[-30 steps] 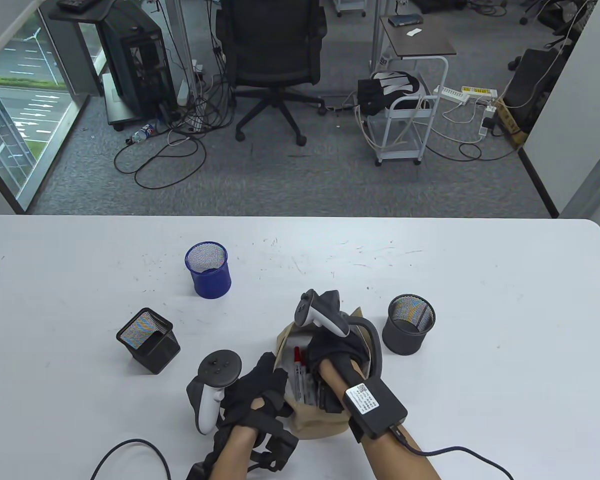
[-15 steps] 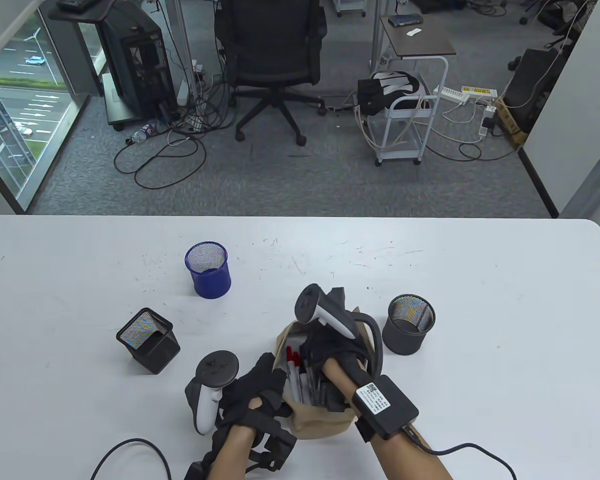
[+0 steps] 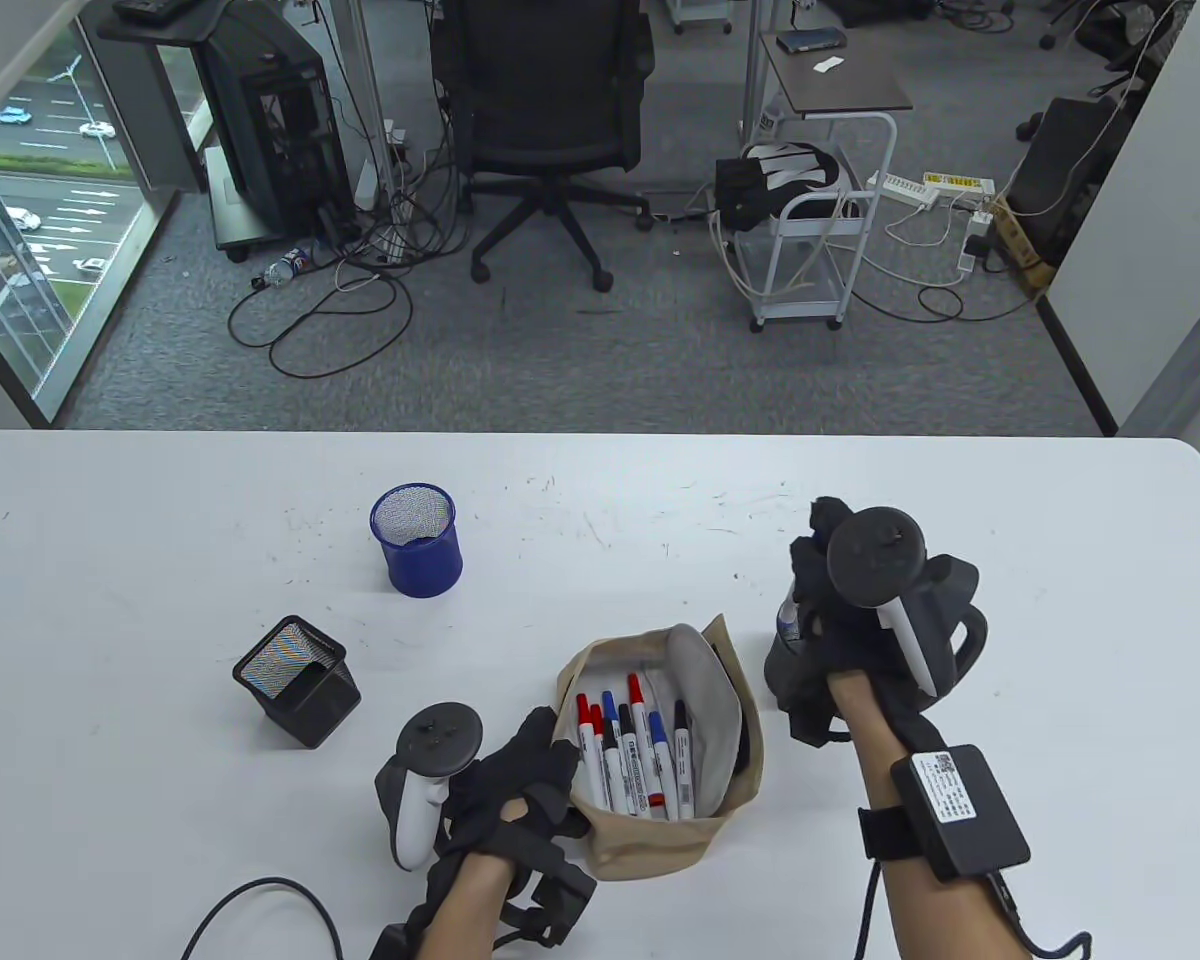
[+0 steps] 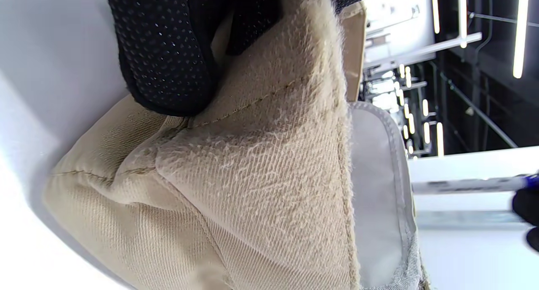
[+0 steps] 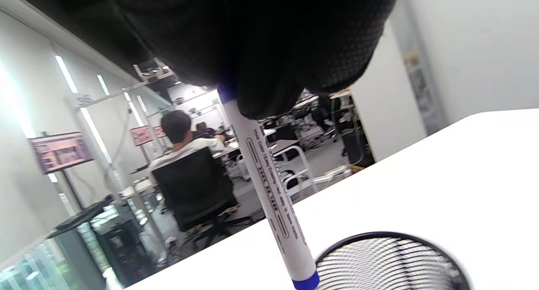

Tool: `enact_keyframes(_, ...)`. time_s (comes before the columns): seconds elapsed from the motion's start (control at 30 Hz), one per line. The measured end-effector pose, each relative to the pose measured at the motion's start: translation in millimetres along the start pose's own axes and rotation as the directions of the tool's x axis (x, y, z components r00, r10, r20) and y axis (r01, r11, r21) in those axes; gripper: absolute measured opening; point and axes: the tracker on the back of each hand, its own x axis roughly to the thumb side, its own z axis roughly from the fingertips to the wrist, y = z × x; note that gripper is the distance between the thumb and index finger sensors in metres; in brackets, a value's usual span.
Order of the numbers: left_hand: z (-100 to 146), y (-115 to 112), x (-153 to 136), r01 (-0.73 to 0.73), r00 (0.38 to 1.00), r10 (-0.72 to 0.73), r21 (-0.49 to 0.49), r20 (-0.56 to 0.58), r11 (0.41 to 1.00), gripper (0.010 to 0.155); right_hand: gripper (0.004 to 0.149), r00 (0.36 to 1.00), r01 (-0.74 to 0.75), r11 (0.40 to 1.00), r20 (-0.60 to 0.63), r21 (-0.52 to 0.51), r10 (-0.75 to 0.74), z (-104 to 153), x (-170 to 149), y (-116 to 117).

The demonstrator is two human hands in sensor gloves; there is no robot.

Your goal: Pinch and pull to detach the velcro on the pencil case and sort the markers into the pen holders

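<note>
Over round mesh holder (image 5: pixel 391 260), right hand (image 3: pixel 850 620) pinching blue-capped marker (image 5: pixel 269 189); left hand (image 3: pixel 510 800) gripping fuzzy case (image 3: pixel 650 830)

Markers (image 3: pixel 632 752) lie in the case (image 3: pixel 650 845), between two holders (image 3: pixel 297 680) (image 3: pixel 782 668).

Black dotted gloves — left hand (image 3: pixel 515 795), right hand (image 3: pixel 840 640) — bare forearms.

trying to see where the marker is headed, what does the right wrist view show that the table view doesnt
Only the right wrist view shows the blue marker in full, pinched by the right hand's fingers, its tip just above the round holder rim. Only the table view shows the left hand gripping the open case, the markers left inside, and the blue holder and square holder. Both show the right hand, round holder and table.
</note>
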Motion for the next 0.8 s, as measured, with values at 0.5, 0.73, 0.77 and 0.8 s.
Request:
enact_keyframes(0.5,-3,1,-3,-0.028,1.0,0.028,-0.015,-0.014,0.999,0.071,0.058,0.996,-0.079,0.962,0.056,0.263,0.067,0,20,20)
enact_keyframes(0.73,-3,2,-3,-0.034,0.999,0.034,-0.017,-0.016,0.999,0.071,0.057,0.986,-0.151,0.802,0.141,0.578,0.084,27,77,65)
enact_keyframes(0.77,-3,2,-3,-0.031,0.999,0.031,-0.016,-0.015,0.999,0.071,0.056,0.983,-0.175,0.772,0.151,0.611,0.104,29,82,78)
enact_keyframes(0.8,-3,1,-3,-0.029,0.999,0.028,-0.014,-0.014,0.999,0.071,0.056,0.979,-0.203,0.752,0.155,0.628,0.136,30,86,89)
